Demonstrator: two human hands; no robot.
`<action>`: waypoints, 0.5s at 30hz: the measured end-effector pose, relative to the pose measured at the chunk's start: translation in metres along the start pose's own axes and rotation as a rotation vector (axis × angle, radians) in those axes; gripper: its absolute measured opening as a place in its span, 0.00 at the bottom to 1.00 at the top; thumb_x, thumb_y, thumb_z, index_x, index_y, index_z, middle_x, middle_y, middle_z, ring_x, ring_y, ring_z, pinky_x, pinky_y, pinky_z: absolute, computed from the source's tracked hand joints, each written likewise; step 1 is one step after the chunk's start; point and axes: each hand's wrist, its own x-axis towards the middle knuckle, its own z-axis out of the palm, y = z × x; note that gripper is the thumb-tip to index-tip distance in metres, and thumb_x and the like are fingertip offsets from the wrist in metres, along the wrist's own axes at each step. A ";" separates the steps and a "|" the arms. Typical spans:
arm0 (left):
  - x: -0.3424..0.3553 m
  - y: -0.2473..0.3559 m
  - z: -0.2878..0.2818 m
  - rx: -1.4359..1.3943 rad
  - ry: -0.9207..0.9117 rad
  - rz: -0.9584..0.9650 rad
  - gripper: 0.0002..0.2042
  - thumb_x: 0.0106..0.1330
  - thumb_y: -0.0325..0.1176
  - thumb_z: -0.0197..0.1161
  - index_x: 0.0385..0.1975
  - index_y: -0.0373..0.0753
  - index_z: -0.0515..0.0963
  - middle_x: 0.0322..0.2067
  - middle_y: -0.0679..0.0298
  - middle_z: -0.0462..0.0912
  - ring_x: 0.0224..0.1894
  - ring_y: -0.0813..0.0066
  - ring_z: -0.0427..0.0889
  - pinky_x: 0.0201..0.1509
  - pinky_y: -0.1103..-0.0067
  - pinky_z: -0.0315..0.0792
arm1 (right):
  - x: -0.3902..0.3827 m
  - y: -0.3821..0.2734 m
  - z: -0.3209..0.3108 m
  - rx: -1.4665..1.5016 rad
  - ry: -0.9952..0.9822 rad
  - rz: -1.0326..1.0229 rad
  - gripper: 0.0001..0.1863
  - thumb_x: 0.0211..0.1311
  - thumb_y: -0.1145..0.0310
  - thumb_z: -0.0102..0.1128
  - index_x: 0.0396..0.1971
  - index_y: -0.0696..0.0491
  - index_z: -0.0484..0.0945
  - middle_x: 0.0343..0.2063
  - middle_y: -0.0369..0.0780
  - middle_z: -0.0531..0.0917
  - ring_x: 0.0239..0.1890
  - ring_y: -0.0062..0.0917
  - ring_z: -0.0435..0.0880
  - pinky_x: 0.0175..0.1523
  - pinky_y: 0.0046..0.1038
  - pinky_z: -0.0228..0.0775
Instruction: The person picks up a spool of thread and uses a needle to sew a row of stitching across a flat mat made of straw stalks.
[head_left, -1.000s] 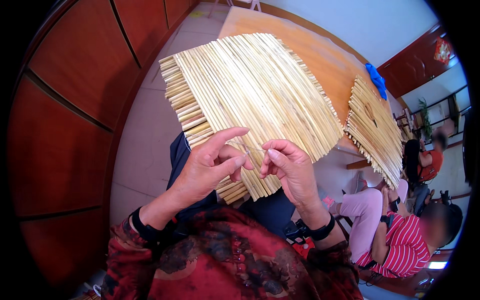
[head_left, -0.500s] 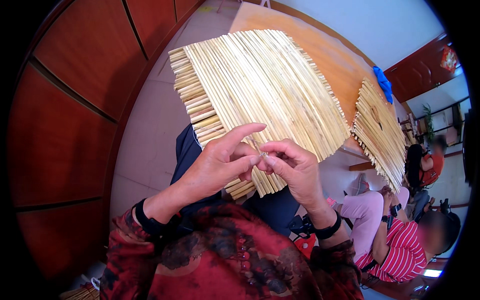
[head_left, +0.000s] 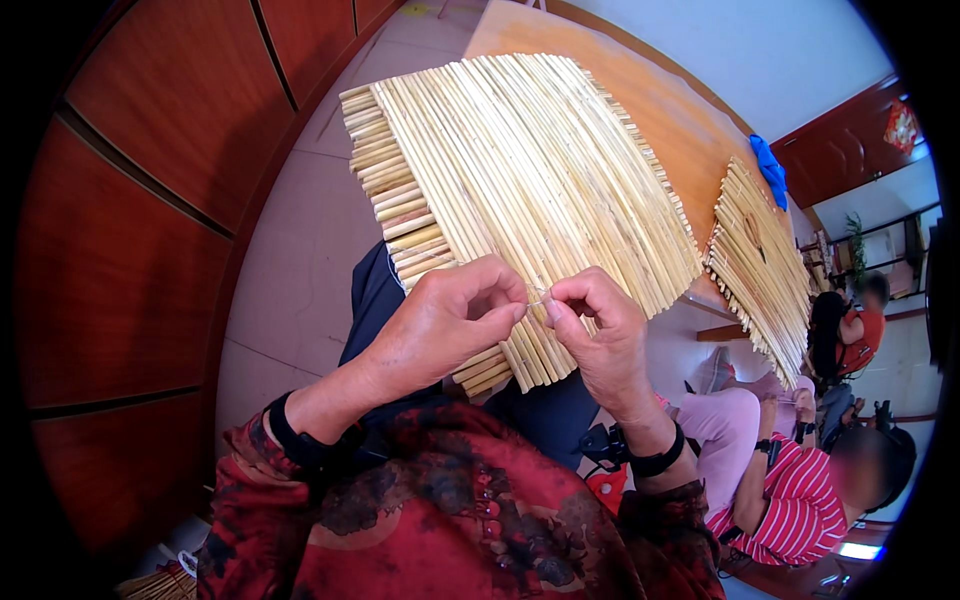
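Observation:
A mat of pale reed stalks (head_left: 520,170), in two crossed layers, lies over my lap and the near end of the table. Above its near corner, my left hand (head_left: 465,310) pinches one end of a thin pale thread (head_left: 537,301) between thumb and forefinger. My right hand (head_left: 600,320) pinches the same thread a short way to the right. The thread is stretched between my fingertips; its ends are hidden or too fine to follow.
An orange-brown table (head_left: 640,95) reaches away under the mat. A second stalk mat (head_left: 760,250) with a dark slit and a blue cloth (head_left: 768,170) are on the right. A person in a striped shirt (head_left: 785,500) sits close by. Red-brown cabinets (head_left: 130,270) line the left.
My hands have moved slightly apart, and the thread now shows between them. My left forefinger, stretched out before, has curled down to the thumb.

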 end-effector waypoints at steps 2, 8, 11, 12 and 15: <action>0.000 0.001 0.000 0.029 0.016 0.011 0.02 0.60 0.26 0.58 0.29 0.35 0.73 0.21 0.75 0.71 0.23 0.92 0.67 0.25 0.90 0.63 | 0.001 0.000 0.000 0.018 0.057 -0.008 0.05 0.51 0.79 0.58 0.29 0.58 0.74 0.24 0.37 0.74 0.25 0.18 0.75 0.32 0.19 0.67; 0.000 0.002 -0.005 -0.156 0.021 -0.100 0.02 0.59 0.24 0.58 0.29 0.35 0.74 0.21 0.76 0.69 0.22 0.93 0.64 0.24 0.91 0.59 | 0.002 0.003 -0.015 0.170 0.130 0.145 0.03 0.54 0.79 0.55 0.30 0.58 0.73 0.26 0.34 0.75 0.28 0.14 0.76 0.35 0.17 0.68; -0.002 0.008 -0.005 -0.167 -0.010 -0.085 0.01 0.59 0.24 0.58 0.30 0.35 0.74 0.21 0.76 0.69 0.22 0.93 0.64 0.24 0.91 0.59 | -0.002 0.003 -0.012 0.301 0.085 0.169 0.03 0.57 0.78 0.53 0.32 0.58 0.73 0.29 0.35 0.75 0.31 0.16 0.76 0.38 0.18 0.69; -0.003 0.009 -0.005 -0.179 -0.011 -0.049 0.01 0.59 0.24 0.58 0.29 0.35 0.74 0.21 0.75 0.70 0.22 0.93 0.65 0.25 0.90 0.60 | -0.002 0.004 -0.011 0.386 0.059 0.170 0.03 0.58 0.78 0.53 0.33 0.58 0.72 0.30 0.36 0.75 0.34 0.17 0.77 0.41 0.18 0.70; -0.006 0.022 -0.004 -0.132 -0.023 0.043 0.01 0.58 0.23 0.58 0.28 0.34 0.75 0.21 0.72 0.73 0.23 0.89 0.68 0.26 0.89 0.62 | -0.001 0.003 -0.011 0.473 -0.001 0.121 0.04 0.60 0.77 0.51 0.34 0.58 0.72 0.34 0.38 0.76 0.38 0.18 0.76 0.44 0.20 0.70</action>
